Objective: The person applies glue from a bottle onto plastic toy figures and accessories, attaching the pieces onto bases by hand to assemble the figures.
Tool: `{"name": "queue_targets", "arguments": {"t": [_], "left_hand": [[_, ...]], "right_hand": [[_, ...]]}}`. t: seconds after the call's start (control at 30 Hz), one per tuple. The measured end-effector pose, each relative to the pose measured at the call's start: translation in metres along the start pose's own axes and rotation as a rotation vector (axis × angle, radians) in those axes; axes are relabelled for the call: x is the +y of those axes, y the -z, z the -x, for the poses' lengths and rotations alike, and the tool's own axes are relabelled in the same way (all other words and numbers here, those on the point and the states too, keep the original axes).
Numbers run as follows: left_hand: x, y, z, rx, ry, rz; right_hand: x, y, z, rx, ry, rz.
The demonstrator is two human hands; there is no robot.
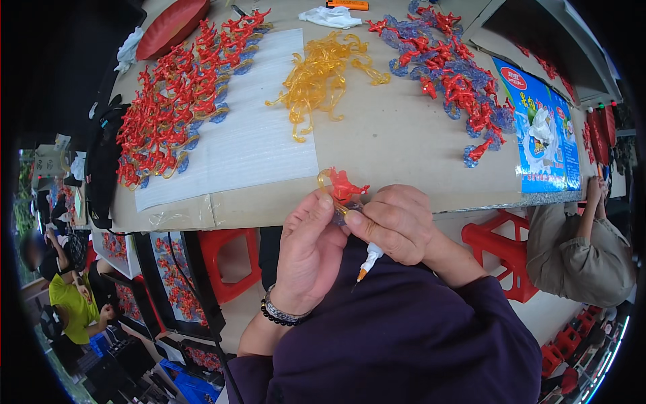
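My left hand [306, 252] pinches a small red plastic figure [344, 186] with a yellow translucent curl and a bluish base, held just off the table's near edge. My right hand [397, 222] presses against the same piece and grips a white glue applicator with an orange tip [369, 259], tip pointing down toward my lap. A beaded bracelet sits on my left wrist. A loose heap of yellow translucent curls [323, 77] lies on the table [397, 155] straight ahead.
Rows of finished red figures [178, 94] lie on a white foam sheet [249, 135] at left. Red and blue pieces [457, 81] spread at right beside a blue printed bag [545, 128]. Red stools [498, 242] stand below. Other people sit at the right [582, 249] and lower left [70, 299].
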State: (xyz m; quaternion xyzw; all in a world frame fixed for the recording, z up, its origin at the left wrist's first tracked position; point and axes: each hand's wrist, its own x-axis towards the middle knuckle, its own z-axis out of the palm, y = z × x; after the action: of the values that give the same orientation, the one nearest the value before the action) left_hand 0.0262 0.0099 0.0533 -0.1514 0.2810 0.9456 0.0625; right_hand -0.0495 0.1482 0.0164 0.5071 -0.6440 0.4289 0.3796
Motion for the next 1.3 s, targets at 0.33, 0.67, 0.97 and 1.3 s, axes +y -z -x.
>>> {"name": "queue_targets", "arguments": {"t": [0.33,0.67,0.97,1.3], "left_hand": [[-0.003,0.017,-0.011,0.03,-0.347,-0.408],[0.036,0.047,-0.031,-0.077,-1.326,-1.941],[0.052,0.048,-0.028,-0.268,-1.357,-2.19],[0.053,0.043,-0.026,-0.398,-1.233,-2.301]], "right_hand": [[-0.001,0.005,0.003,-0.165,-0.08,-0.007],[-0.004,0.043,-0.022,-0.343,-0.679,-0.089],[-0.001,0.054,-0.043,-0.235,-0.302,0.15],[0.004,0.05,-0.047,-0.347,-0.14,0.163]]}}
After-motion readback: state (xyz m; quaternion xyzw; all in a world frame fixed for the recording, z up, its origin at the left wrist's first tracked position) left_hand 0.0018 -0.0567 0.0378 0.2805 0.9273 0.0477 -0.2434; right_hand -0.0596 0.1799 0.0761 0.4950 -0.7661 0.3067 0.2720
